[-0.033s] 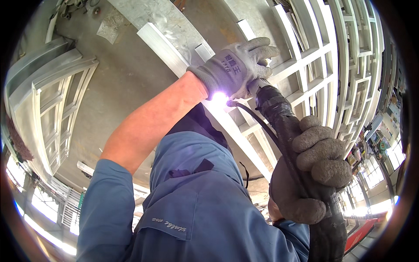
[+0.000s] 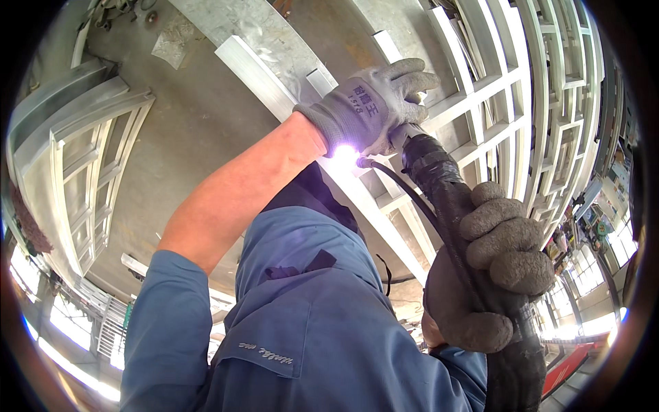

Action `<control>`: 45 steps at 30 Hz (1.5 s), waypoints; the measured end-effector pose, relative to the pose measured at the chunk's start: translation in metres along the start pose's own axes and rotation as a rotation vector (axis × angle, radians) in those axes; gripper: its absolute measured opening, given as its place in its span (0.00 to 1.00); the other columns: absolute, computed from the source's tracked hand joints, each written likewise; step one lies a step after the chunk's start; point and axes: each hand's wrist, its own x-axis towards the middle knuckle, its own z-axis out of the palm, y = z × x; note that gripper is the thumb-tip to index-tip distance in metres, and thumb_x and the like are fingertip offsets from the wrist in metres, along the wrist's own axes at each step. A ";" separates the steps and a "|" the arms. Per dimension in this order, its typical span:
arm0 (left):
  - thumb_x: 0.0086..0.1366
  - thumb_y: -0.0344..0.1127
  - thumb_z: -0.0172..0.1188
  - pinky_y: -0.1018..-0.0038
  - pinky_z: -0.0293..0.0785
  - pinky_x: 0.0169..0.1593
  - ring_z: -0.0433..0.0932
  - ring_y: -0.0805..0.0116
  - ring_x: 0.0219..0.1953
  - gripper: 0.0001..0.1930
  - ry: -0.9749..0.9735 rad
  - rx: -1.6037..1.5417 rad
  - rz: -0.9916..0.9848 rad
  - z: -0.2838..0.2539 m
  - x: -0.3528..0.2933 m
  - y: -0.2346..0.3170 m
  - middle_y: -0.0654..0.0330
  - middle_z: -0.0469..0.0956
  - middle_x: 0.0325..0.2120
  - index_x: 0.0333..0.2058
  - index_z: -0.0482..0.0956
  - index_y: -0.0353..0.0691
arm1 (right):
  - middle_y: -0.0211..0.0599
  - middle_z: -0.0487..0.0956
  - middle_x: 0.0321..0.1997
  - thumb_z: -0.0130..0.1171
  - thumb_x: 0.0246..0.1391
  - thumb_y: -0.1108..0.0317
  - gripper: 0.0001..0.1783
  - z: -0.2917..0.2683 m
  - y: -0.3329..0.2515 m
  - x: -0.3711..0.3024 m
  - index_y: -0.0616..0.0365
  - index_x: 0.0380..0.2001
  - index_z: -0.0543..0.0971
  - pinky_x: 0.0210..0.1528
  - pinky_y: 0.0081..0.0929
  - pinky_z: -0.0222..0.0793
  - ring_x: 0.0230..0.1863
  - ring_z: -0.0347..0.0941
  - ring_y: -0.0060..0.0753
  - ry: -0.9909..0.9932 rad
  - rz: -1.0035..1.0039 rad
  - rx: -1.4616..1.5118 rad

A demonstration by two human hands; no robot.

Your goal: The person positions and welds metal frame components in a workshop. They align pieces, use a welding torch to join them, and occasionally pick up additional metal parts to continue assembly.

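My right hand, in a dark grey glove, is wrapped round the thick black taped handle of a welding torch. A thin black hose runs along the handle and ends beside a glaring white-violet light. At the torch's metal front end is my left hand, in a grey knit glove, closed loosely against it with bent fingers partly apart. This hand hides the torch tip. The light lies just below its cuff, on a long pale metal bar. Glare conceals the spot being lit.
Pale metal frames with crossbars spread to the right. More frames stand at the left. A wide flat metal strip crosses the top, near a crumpled clear sheet on the grey floor. Blue work clothing fills the lower middle.
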 end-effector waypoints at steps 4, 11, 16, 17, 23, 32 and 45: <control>0.42 0.31 0.80 0.64 0.77 0.68 0.77 0.61 0.66 0.23 0.025 0.056 0.055 0.000 0.003 -0.001 0.59 0.76 0.64 0.41 0.91 0.55 | 0.32 0.74 0.38 0.56 0.63 0.28 0.33 -0.006 -0.002 0.004 0.46 0.49 0.76 0.64 0.52 0.70 0.45 0.76 0.37 -0.052 0.002 -0.023; 0.46 0.34 0.78 0.62 0.79 0.67 0.74 0.58 0.68 0.18 0.036 0.049 0.093 -0.002 0.004 0.000 0.58 0.77 0.64 0.40 0.91 0.54 | 0.32 0.74 0.38 0.56 0.63 0.27 0.33 -0.004 -0.008 0.004 0.46 0.49 0.75 0.62 0.50 0.71 0.44 0.76 0.37 -0.037 0.009 -0.054; 0.45 0.34 0.78 0.62 0.79 0.66 0.74 0.57 0.68 0.19 0.040 0.045 0.094 -0.005 0.004 0.002 0.58 0.77 0.63 0.39 0.91 0.54 | 0.32 0.74 0.38 0.56 0.63 0.27 0.33 -0.009 -0.012 0.006 0.46 0.49 0.76 0.61 0.50 0.71 0.43 0.76 0.36 -0.080 0.004 -0.093; 0.44 0.34 0.78 0.62 0.79 0.66 0.74 0.57 0.68 0.19 0.038 0.043 0.101 -0.005 0.005 0.003 0.58 0.77 0.63 0.39 0.91 0.54 | 0.32 0.74 0.38 0.56 0.63 0.27 0.33 -0.009 -0.013 0.005 0.46 0.49 0.76 0.61 0.50 0.71 0.43 0.76 0.36 -0.074 0.000 -0.090; 0.41 0.34 0.79 0.62 0.79 0.66 0.76 0.59 0.67 0.21 0.036 0.043 0.111 -0.008 0.005 0.006 0.58 0.77 0.63 0.39 0.92 0.54 | 0.32 0.75 0.36 0.59 0.61 0.27 0.34 -0.006 -0.015 0.005 0.47 0.47 0.77 0.60 0.50 0.73 0.41 0.77 0.37 -0.044 -0.015 -0.029; 0.40 0.33 0.82 0.61 0.77 0.69 0.75 0.57 0.67 0.23 0.060 0.013 0.113 -0.005 0.006 0.012 0.57 0.76 0.64 0.41 0.91 0.54 | 0.30 0.74 0.33 0.59 0.60 0.26 0.34 -0.006 -0.023 0.001 0.47 0.47 0.78 0.58 0.47 0.74 0.40 0.77 0.35 -0.021 -0.024 -0.042; 0.51 0.51 0.77 0.49 0.69 0.72 0.65 0.46 0.73 0.32 -0.070 0.364 0.384 -0.037 0.060 0.059 0.55 0.66 0.71 0.58 0.82 0.67 | 0.29 0.68 0.34 0.52 0.63 0.25 0.33 -0.042 -0.078 -0.013 0.46 0.41 0.72 0.52 0.42 0.67 0.37 0.69 0.33 0.032 -0.232 -0.138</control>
